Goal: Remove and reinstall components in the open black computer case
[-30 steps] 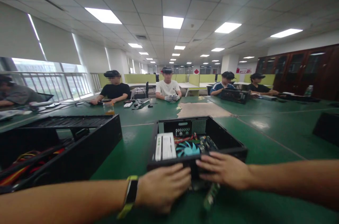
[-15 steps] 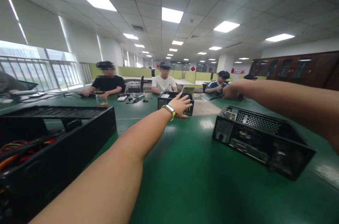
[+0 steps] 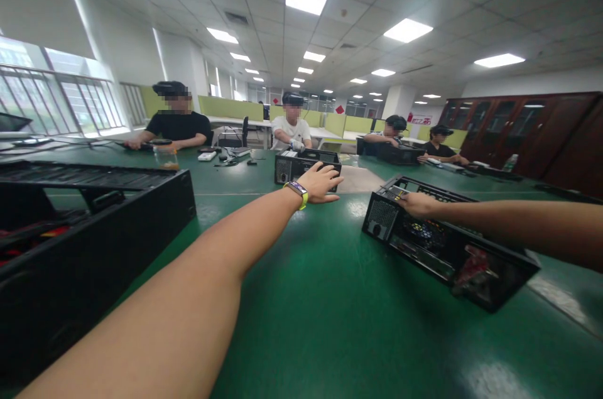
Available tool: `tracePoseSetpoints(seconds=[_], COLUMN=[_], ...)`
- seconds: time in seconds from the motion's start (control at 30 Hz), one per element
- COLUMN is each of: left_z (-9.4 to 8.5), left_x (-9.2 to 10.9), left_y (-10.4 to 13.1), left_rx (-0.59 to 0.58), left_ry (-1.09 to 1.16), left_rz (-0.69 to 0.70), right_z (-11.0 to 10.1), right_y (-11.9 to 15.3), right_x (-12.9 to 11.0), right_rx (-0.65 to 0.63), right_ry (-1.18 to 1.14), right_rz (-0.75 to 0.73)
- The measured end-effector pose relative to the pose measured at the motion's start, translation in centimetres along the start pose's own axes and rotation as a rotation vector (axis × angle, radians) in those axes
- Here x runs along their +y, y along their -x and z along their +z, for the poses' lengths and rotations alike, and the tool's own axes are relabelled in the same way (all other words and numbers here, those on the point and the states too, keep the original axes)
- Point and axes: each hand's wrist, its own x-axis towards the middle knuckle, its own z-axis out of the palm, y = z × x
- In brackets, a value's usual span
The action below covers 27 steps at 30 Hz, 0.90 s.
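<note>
A black open-sided computer case stands at an angle on the green table to my right. My right hand reaches over its top frame, fingers closed at the inner edge near the power supply; the fingertips are partly hidden. Inside the case a round fan shows, and a reddish part is at its near end. With fingers spread, my left hand is stretched forward, wearing a yellow-banded smartwatch. It overlaps another black computer case in view; whether it touches cannot be told.
A large black case lies open at the left. Co-workers sit across the green table, one in black, one in white. A plastic cup and small devices with cables lie at the far left.
My right hand has come down from above onto the right-hand computer case. My left hand remains stretched out with spread fingers. The camera view has tilted down slightly.
</note>
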Motion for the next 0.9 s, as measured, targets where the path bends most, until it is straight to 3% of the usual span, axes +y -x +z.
tracePoseSetpoints(seconds=[0.13, 0.27, 0.37, 0.53, 0.63, 0.7, 0.77, 0.83, 0.9], left_z=[-1.5, -3.6, -5.1, -6.6, -7.1, -7.1, -6.9, -6.1, -4.7], left_x=[0.1, 1.1, 2.9, 7.0, 7.9, 7.7, 7.4, 7.6, 8.7], left_y=[-0.8, -3.1, -5.0, -6.5, -6.3, -5.7, -5.0, -4.4, -3.9], left_rx=[0.037, 0.101, 0.120, 0.038, -0.107, -0.225, -0.354, -0.525, -0.670], left_ry=[0.007, 0.048, 0.085, 0.233, 0.441, 0.545, 0.601, 0.655, 0.677], left_rz=[0.011, 0.022, 0.067, 0.152, 0.069, -0.011, -0.037, -0.019, 0.006], right_z=[-1.3, -2.1, -2.2, -3.2, -4.2, -4.3, -3.4, -1.4, 1.2], right_y=[3.6, 7.2, 10.2, 14.7, 14.5, 12.4, 9.4, 6.6, 4.7], right_x=[-1.3, -3.8, -6.4, -11.9, -13.3, -12.6, -11.2, -9.7, -9.0], right_rx=[-0.036, -0.146, -0.229, -0.315, -0.429, -0.491, -0.537, -0.576, -0.586], right_ry=[-0.083, -0.176, -0.333, -0.565, -0.614, -0.540, -0.350, -0.180, -0.134], right_rz=[-0.150, -0.321, -0.573, -0.984, -1.148, -1.103, -0.885, -0.682, -0.632])
